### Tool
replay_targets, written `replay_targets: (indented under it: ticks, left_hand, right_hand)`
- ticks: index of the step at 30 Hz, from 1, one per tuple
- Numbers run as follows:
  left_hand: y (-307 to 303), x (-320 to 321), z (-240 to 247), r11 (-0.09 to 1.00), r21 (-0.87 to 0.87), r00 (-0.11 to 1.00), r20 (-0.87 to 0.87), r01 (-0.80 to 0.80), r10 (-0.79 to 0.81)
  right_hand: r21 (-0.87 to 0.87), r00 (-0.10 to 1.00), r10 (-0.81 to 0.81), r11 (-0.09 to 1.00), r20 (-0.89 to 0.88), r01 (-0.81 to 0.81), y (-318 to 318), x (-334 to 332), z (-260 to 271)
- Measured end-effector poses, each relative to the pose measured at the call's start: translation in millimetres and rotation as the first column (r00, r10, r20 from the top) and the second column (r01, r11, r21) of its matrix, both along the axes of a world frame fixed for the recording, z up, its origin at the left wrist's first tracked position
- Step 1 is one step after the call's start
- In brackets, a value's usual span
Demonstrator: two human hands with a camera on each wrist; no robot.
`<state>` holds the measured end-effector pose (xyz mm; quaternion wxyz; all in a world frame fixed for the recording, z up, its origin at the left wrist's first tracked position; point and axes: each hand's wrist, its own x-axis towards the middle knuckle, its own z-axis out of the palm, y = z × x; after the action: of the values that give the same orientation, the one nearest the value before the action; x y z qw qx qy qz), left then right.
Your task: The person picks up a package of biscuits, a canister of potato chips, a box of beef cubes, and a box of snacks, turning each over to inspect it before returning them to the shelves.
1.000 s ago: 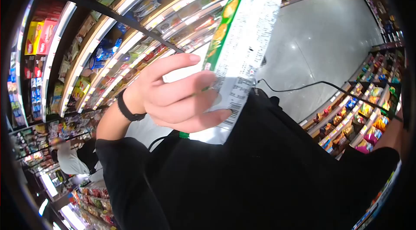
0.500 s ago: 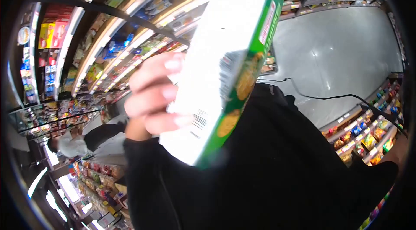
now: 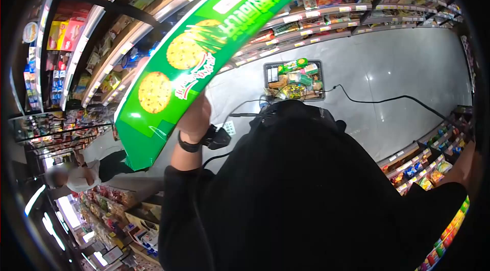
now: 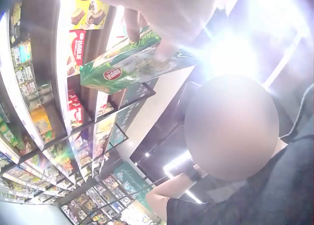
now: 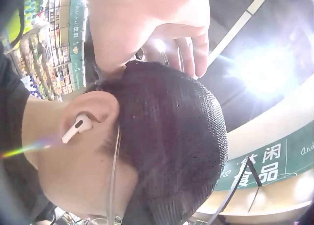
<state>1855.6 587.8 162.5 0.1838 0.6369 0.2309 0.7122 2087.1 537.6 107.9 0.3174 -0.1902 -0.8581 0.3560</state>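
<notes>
A green box of crackers (image 3: 204, 61) with round crackers pictured on its front is held up at the upper left of the head view. Behind it my left hand (image 3: 195, 118) grips it, the fingers mostly hidden by the box. In the left wrist view, fingers and thumb of the left hand (image 4: 162, 14) are around the green box (image 4: 120, 70). My right hand (image 5: 152, 26) is at the top of the wearer's head (image 5: 171, 136) in the right wrist view, its fingers bent loosely against the dark hair.
Stocked shelves (image 3: 301, 18) run along the left and top, more shelves (image 3: 439, 158) at the right. A basket of packages (image 3: 266, 79) stands on the grey floor, with a black cable (image 3: 377, 101) nearby. Another person (image 3: 81, 176) is at the lower left.
The box has turned from its white, printed side to its green front and shifted left. The basket on the floor has come into fuller view. The right arm stays raised.
</notes>
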Motion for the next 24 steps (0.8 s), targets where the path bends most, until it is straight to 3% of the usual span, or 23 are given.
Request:
replay_targets:
  ticks: [2,4,7,10,11,16,20,24]
  left_hand:
    - [4,3,8,0.995,-0.064,0.996,0.056,0.075,-0.071]
    - [0,-6,-1,0.948,-0.177,0.942,0.258,0.265,-0.215]
    - [5,-13,1,0.746,-0.243,0.714,0.568,0.620,-0.409]
    - [12,-6,4,0.627,-0.235,0.543,0.759,0.743,-0.359]
    - [14,-8,-8,0.591,-0.198,0.409,0.879,0.782,-0.246]
    - [14,-13,-32,0.354,-0.070,0.166,0.954,0.932,-0.249]
    - [12,-2,-41,0.368,0.074,0.021,0.969,0.927,-0.248]
    - [2,8,-40,0.362,0.057,0.038,0.967,0.931,-0.250]
  right_hand:
    - [0.000,1.000,-0.002,1.000,0.008,0.002,4,2,2]
    - [-0.005,1.000,0.008,1.000,0.010,-0.008,9,4,4]
    - [-0.002,1.000,-0.001,1.000,0.004,0.001,13,11,12]
    - [0.009,1.000,0.001,1.000,0.008,-0.001,12,8,11]
    - [-0.001,1.000,-0.003,1.000,0.002,0.003,13,4,8]
    - [-0.002,1.000,-0.022,1.000,-0.005,0.022,15,4,5]
    - [0.002,1.000,-0.021,1.000,0.002,0.021,16,16,8]
    - [-0.007,0.999,-0.036,0.999,0.009,0.036,8,11,1]
